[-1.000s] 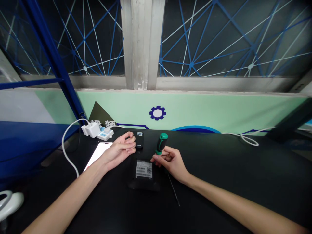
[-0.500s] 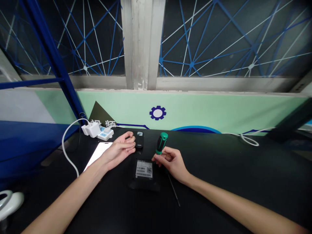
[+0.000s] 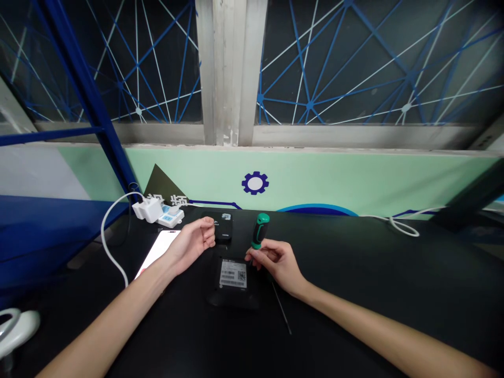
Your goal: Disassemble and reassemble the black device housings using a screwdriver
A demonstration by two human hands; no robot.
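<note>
My right hand (image 3: pixel 277 262) grips a screwdriver (image 3: pixel 260 231) with a green and black handle. The tool stands nearly upright, its shaft pinched by the fingertips at the upper right corner of a black box-shaped device (image 3: pixel 232 298); the tip is hidden. A white label (image 3: pixel 233 274) with barcodes and a QR code lies on the device's upward face. My left hand (image 3: pixel 194 242) hovers left of and beyond the device, fingers half curled and apart, with nothing visible in them. Just past its fingertips is a second flat black piece (image 3: pixel 223 229). A thin metal rod (image 3: pixel 281 310) lies right of the device.
A phone with a bright white screen (image 3: pixel 159 251) lies under my left forearm. Behind it sit a white power strip (image 3: pixel 171 215) and a plugged-in adapter (image 3: pixel 148 210) with a white cable (image 3: pixel 105 239). A white rounded object (image 3: pixel 21 331) stands far left. Another cable (image 3: pixel 403 227) runs along the wall.
My left hand has drawn back slightly to the left, uncovering more of the flat black piece. The screwdriver's handle leans a little farther left, while my right hand stays at the same corner.
</note>
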